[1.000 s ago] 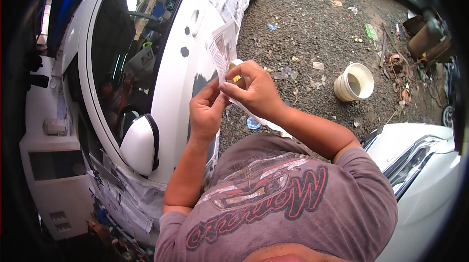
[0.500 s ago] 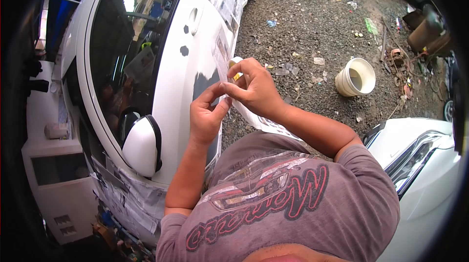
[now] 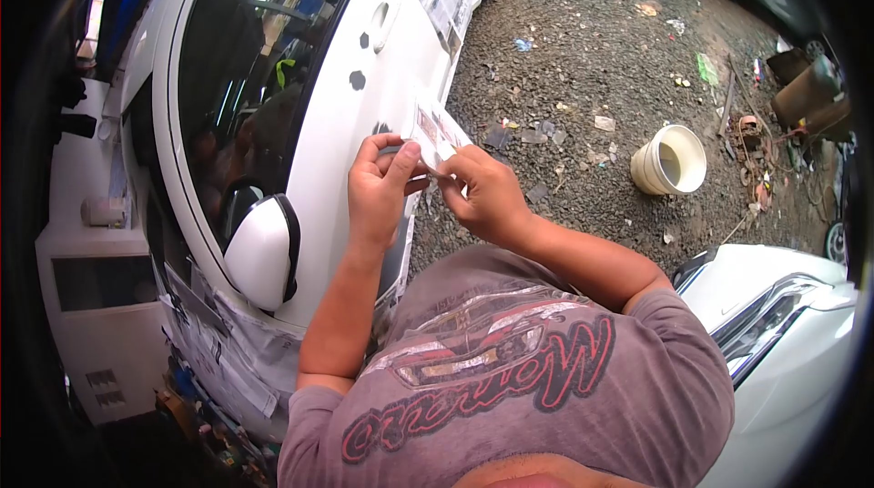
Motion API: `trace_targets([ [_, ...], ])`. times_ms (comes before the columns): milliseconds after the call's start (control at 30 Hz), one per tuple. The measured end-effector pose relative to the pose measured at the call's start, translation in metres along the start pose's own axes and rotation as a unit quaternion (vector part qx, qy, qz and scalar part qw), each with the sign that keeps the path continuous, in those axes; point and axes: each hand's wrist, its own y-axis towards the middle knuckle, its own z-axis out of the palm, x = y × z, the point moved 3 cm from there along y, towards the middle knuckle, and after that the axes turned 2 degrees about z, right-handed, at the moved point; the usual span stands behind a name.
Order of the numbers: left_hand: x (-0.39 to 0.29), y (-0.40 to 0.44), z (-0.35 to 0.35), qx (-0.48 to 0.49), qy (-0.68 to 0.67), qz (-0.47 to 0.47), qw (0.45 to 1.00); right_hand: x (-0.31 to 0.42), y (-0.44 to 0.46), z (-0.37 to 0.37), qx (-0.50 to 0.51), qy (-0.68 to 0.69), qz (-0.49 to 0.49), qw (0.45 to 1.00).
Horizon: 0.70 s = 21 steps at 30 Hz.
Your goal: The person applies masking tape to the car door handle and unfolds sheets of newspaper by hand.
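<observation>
A printed newspaper sheet [image 3: 431, 131] is held up between both hands, beside a white car door [image 3: 332, 137] with dark grey patches. My left hand [image 3: 381, 180] has its thumb and fingers closed on the sheet's left edge. My right hand [image 3: 484, 189] pinches the sheet's lower right side, its fingertips close to those of my left hand. The tape roll does not show clearly now; the right hand and paper may hide it.
A cream bucket [image 3: 650, 169] with liquid stands on the gravel [image 3: 564, 60] to the right. A white side mirror [image 3: 259, 254] juts from the car at the left. Another white car [image 3: 783, 333] is at the lower right, and scrap metal [image 3: 806, 92] lies at the upper right.
The newspaper has tilted and now spreads toward the right above my right hand. The length hanging below my hands no longer shows. My right hand has turned, and the tape roll has gone from view.
</observation>
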Motion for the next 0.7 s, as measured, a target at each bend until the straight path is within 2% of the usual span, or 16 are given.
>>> trace_targets([
  [167, 0.009, -0.006, 0.001, 0.0, -0.02, -0.031, 0.999, 0.0, -0.011, 0.006, 0.048, 0.003, 0.004, 0.999],
  [433, 0.012, -0.011, 0.005, 0.018, -0.002, -0.012, 1.0, 0.001, -0.008, -0.003, 0.097, 0.01, 0.0, 0.995],
  [500, 0.008, -0.012, 0.007, 0.023, 0.069, -0.001, 0.997, 0.0, -0.005, -0.006, 0.102, 0.015, -0.002, 0.995],
  [633, 0.002, -0.012, 0.018, 0.04, 0.061, -0.003, 0.997, -0.001, 0.002, -0.014, 0.107, 0.024, 0.01, 0.994],
  [700, 0.003, -0.01, 0.023, 0.026, -0.009, -0.011, 1.0, -0.003, 0.005, -0.021, 0.107, 0.035, 0.02, 0.993],
])
